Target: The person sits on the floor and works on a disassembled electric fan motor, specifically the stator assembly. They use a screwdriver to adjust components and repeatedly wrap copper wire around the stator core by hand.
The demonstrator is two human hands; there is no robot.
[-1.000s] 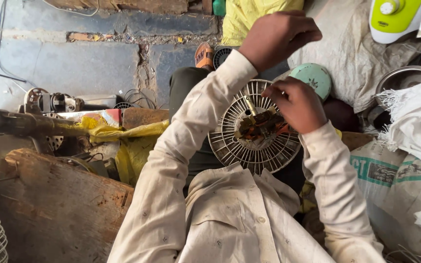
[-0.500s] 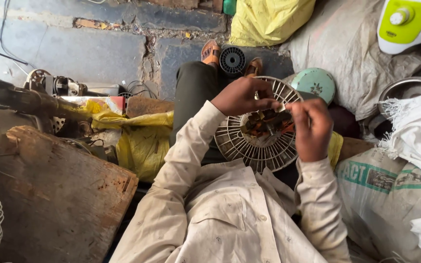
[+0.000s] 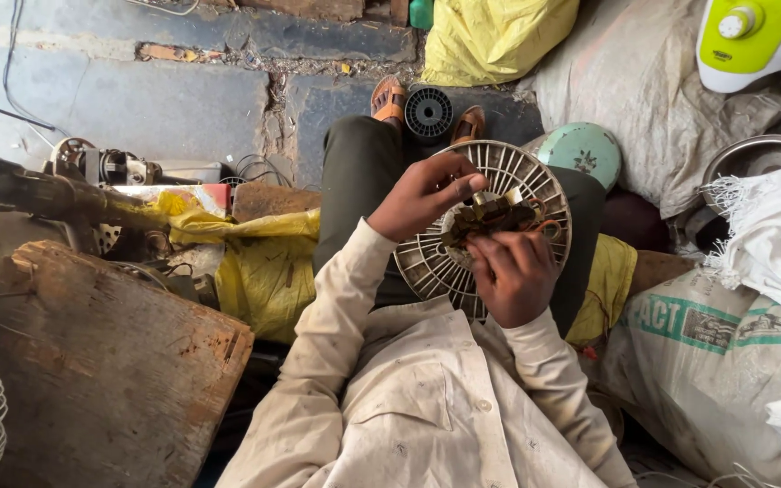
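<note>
From my remote view, the main change is that both hands are now together on the same piece. One second ago the left hand was raised far up toward 12 o'clock, away from the work; half a second ago it came down, and now it rests on the motor core (image 3: 490,217) in the middle of the round white fan grille (image 3: 436,267).

The left hand (image 3: 427,194) has its grip closed on the motor core from the 9 o'clock side, with thumb and fingers pinching the upper part where a small brass-coloured end shows. The right hand (image 3: 510,271) has its grip closed on the same core from 6 o'clock, the fingers wrapped over the copper-coloured windings. Whether the right hand also holds a small tool, I cannot tell; the fingers cover that place.

The grille with the core lies on the person's lap, over the dark trousers (image 3: 359,172), a little right of the picture centre. At 12 o'clock from it, between the two sandals, stands a black spool (image 3: 428,111). At 2 o'clock lies a pale green round cover (image 3: 585,154).

I judge that the work is now a two-handed one on the core, one hand steadying while the other acts.
</note>
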